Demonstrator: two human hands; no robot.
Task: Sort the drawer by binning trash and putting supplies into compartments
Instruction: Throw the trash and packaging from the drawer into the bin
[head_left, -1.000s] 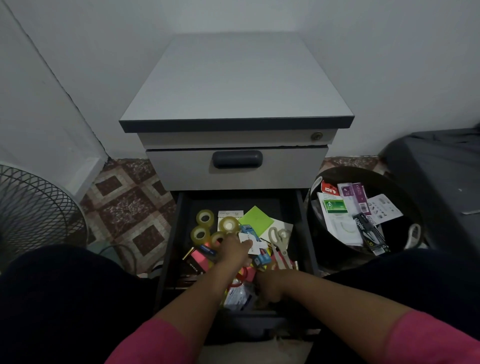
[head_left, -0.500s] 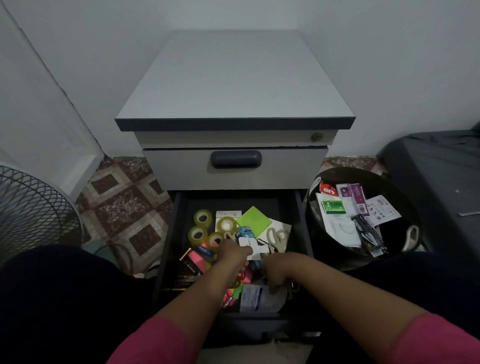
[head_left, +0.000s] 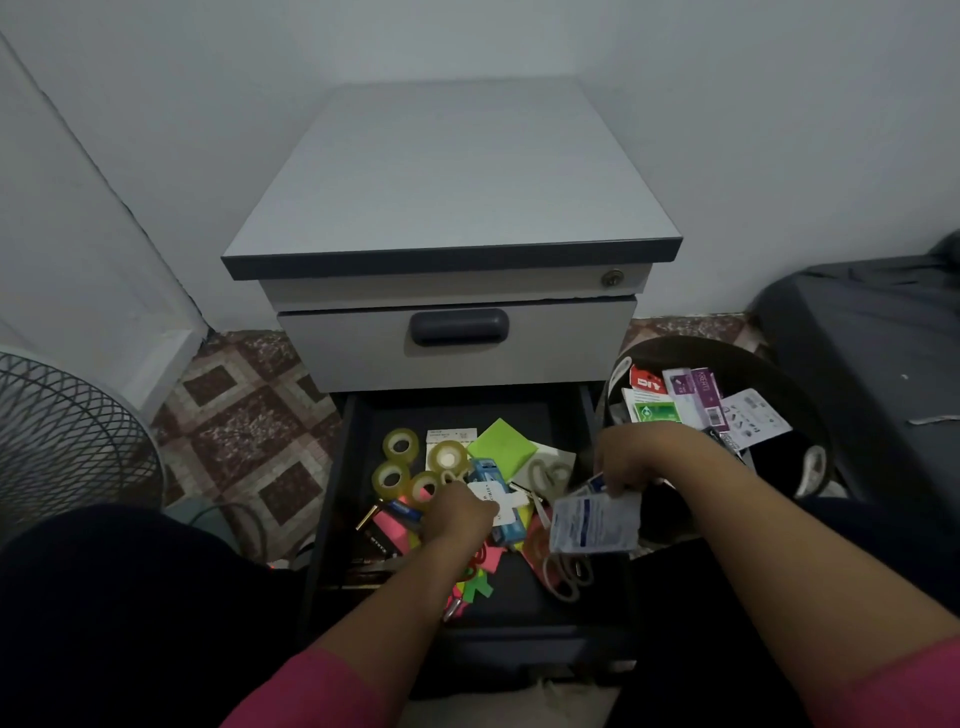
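Fingers (head_left: 615, 480) on our right hand (head_left: 636, 457) are pinched on a white-and-blue packet (head_left: 592, 522), held over the drawer's (head_left: 337, 493) right edge, right next to the bin (head_left: 810, 410) that's already got wrappers in it. Our left hand (head_left: 457, 514) is down in the clutter by the tape rolls (head_left: 400, 444), fingers curled over a white card (head_left: 498, 501); can't tell if it's gripped.

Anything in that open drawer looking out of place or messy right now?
Yes. The drawer is one loose heap: tape rolls, sticky notes and scissors overlap, with nothing visibly separated.
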